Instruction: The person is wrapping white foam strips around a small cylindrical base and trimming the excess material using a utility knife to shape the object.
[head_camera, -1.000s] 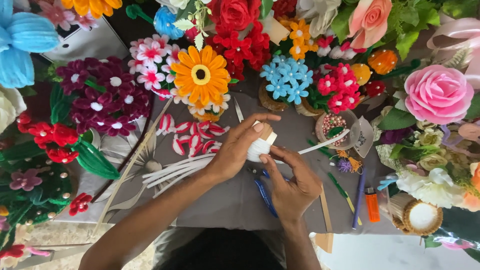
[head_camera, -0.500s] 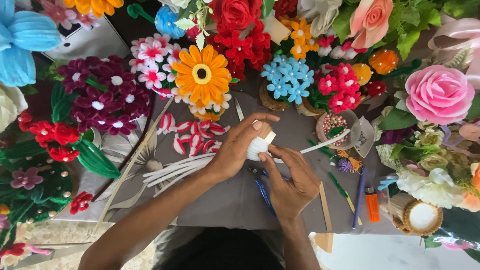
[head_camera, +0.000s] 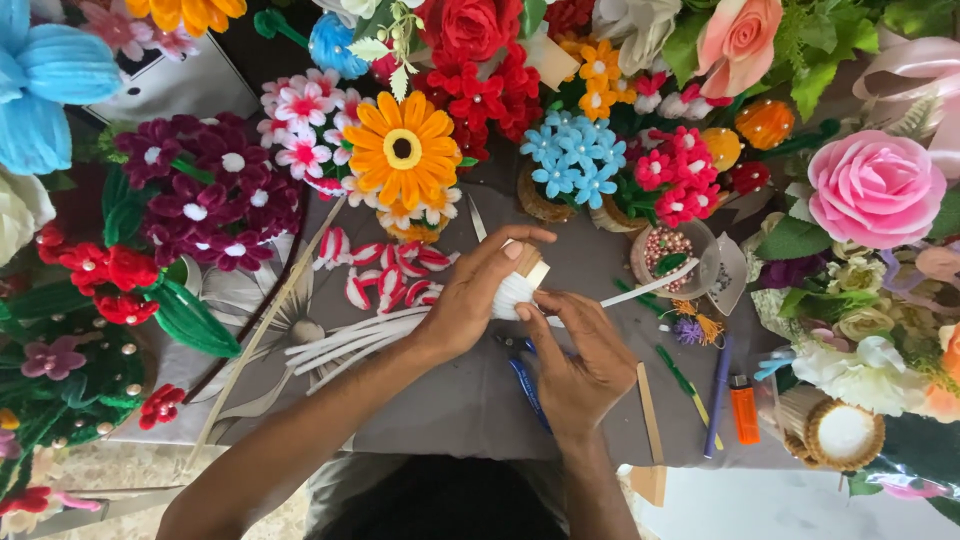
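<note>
One clear cup of red and white beads near the table's far edge. Left hand and right hand pinching a white pipe-cleaner coil wound on a wooden block.

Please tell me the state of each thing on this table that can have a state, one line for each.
left hand: closed around the white pipe cleaner coil
right hand: fingertips pinching the coil
white pipe cleaner coil: wound on a wooden block, one end sticking out
white pipe cleaners: lying loose in a bundle
orange lighter: lying flat
small bowl: filled with beads
</note>
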